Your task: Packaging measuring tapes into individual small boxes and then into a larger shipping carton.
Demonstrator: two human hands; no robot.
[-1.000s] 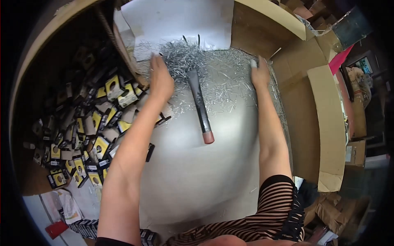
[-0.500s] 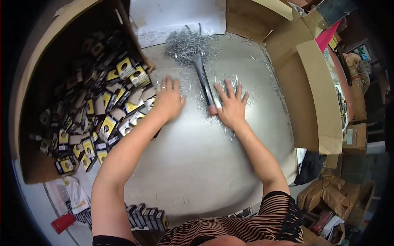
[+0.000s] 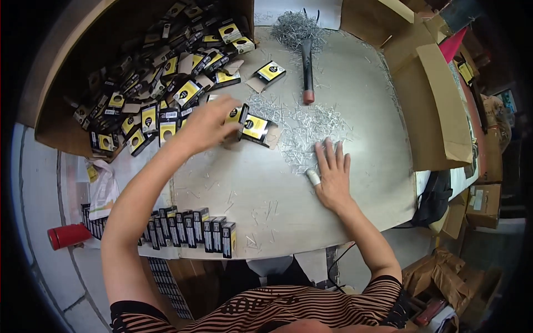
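Observation:
My left hand [image 3: 206, 125] is closed on a small black-and-yellow box [image 3: 237, 115], lifted near the edge of the box heap. Just right of it, another yellow-faced box [image 3: 256, 127] lies with its flap open, and a third box [image 3: 271, 70] lies farther back. My right hand [image 3: 335, 180] rests flat on the table with fingers spread and a white cover on its thumb. Its fingertips are at the near edge of scattered thin metal pins [image 3: 319, 125]. Beyond them lies a black bar [image 3: 307, 69] with a reddish end, its far end against a pile of pins [image 3: 294, 30].
A large carton on its side holds a heap of similar boxes [image 3: 150, 116]. Upright boxes [image 3: 189, 227] line the front left table edge, near a red cup [image 3: 68, 236]. Cardboard walls [image 3: 444, 111] bound the right side; a black bag [image 3: 436, 197] hangs there.
My left hand has gone from lying flat to gripping a box. Boxes now lie on the table beside the pins. My right hand has left the bar's reddish end. The view has shifted.

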